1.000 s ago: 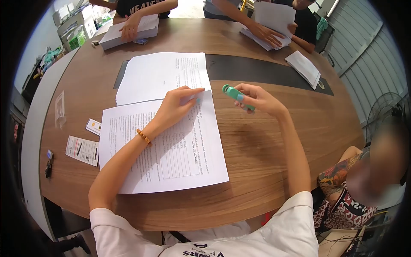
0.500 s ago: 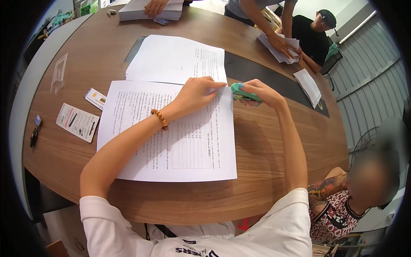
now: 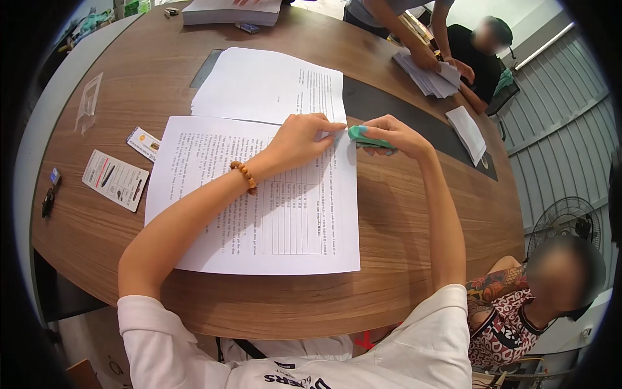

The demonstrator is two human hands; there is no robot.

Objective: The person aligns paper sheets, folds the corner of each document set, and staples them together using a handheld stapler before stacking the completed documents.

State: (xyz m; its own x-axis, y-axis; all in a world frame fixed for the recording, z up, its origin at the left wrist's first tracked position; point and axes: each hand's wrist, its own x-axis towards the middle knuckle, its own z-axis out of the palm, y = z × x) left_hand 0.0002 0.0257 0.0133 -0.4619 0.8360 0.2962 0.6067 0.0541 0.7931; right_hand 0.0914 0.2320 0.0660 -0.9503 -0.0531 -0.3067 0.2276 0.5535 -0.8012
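My left hand [image 3: 304, 142] lies on a stack of printed sheets [image 3: 291, 220], fingers stretched toward its upper right corner. A brown beaded bracelet [image 3: 244, 177] circles that wrist. From the right, my right hand [image 3: 402, 137] is wrapped around a green stapler [image 3: 363, 137], whose front end is at that same corner of the sheets. Whether a staple has gone in cannot be made out. Just above lies a second pile of printed sheets [image 3: 265, 84], touching or slightly overlapping the first.
A blister card [image 3: 115, 180], a smaller card [image 3: 142, 142] and a clear plastic tray [image 3: 89, 104] lie on the left of the table [image 3: 402, 253]. A thick paper stack [image 3: 231, 14] stands at the back. Other people's hands handle papers [image 3: 427, 72] at back right. Another person sits at lower right.
The stapler's jaws look closer together than before, and its front end has shifted slightly left. My left hand stays on the sheets. The co-worker's hands at back right have moved over their papers.
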